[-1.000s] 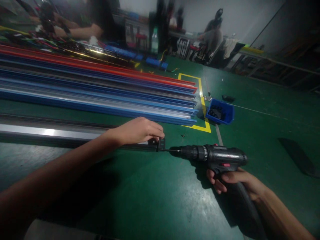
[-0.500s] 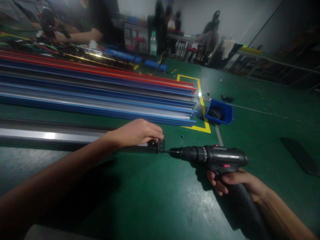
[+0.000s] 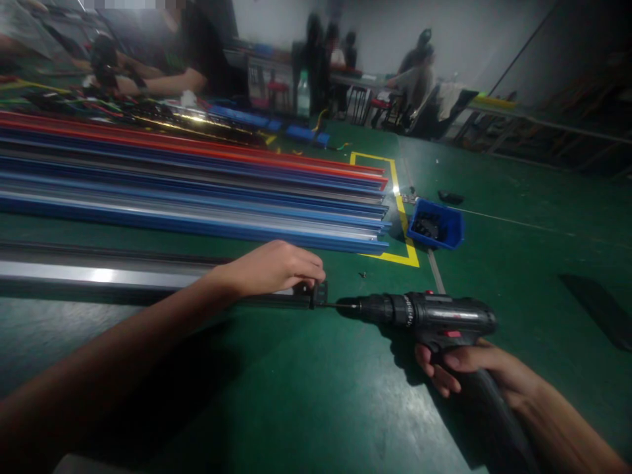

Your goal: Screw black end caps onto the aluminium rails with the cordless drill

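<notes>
A long dark metal rail (image 3: 113, 280) lies across the green table (image 3: 316, 395), its end near the middle. My left hand (image 3: 274, 266) rests on that end with fingers curled over it, pinching a small black end piece (image 3: 318, 293). My right hand (image 3: 469, 365) grips the handle of a black cordless drill (image 3: 434, 316). The drill lies level, and its bit touches the end piece from the right.
A stack of blue, grey and red rails (image 3: 197, 191) lies behind. A blue bin (image 3: 437, 224) of dark parts sits by yellow floor-tape marking (image 3: 402, 224). A small screw (image 3: 363, 274) lies loose. People work at the far benches, and a dark flat strip (image 3: 595, 306) lies right.
The drill and my right hand have shifted slightly right and down in view; my left hand stays on the rail end. Mostly the camera moved.
</notes>
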The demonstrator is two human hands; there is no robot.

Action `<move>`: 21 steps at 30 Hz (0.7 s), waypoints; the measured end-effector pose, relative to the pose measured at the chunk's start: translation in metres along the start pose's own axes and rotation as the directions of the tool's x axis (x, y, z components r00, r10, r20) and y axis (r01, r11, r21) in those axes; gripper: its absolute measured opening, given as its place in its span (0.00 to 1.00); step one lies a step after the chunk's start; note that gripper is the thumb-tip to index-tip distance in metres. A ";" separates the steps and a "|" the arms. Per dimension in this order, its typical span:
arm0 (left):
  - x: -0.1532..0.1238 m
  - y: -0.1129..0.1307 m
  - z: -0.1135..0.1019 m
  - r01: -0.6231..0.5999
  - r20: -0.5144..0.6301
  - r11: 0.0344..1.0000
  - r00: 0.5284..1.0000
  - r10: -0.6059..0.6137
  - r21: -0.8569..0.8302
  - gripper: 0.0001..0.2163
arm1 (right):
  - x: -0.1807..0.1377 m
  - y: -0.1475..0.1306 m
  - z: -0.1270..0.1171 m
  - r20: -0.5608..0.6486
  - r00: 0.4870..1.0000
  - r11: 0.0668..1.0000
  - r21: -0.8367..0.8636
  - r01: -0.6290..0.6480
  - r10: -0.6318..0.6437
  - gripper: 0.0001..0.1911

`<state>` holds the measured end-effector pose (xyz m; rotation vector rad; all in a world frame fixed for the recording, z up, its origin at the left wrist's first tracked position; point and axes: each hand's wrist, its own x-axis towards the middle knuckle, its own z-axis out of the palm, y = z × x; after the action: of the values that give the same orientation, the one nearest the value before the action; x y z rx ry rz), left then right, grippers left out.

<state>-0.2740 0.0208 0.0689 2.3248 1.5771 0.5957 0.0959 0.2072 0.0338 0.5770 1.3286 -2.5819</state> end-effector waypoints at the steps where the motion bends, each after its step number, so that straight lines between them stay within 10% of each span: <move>1: 0.000 0.000 0.000 -0.001 0.002 1.000 1.000 0.001 0.001 0.11 | 0.000 0.000 0.000 -0.013 1.000 1.000 -0.006 -0.008 0.008 0.16; 21: 0.000 0.000 0.000 -0.006 -0.001 1.000 1.000 0.006 -0.026 0.10 | 0.002 -0.001 0.001 -0.014 1.000 1.000 0.030 -0.003 0.004 0.14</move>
<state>-0.2739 0.0213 0.0684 2.3112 1.5543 0.6149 0.0938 0.2066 0.0344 0.6034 1.2935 -2.6043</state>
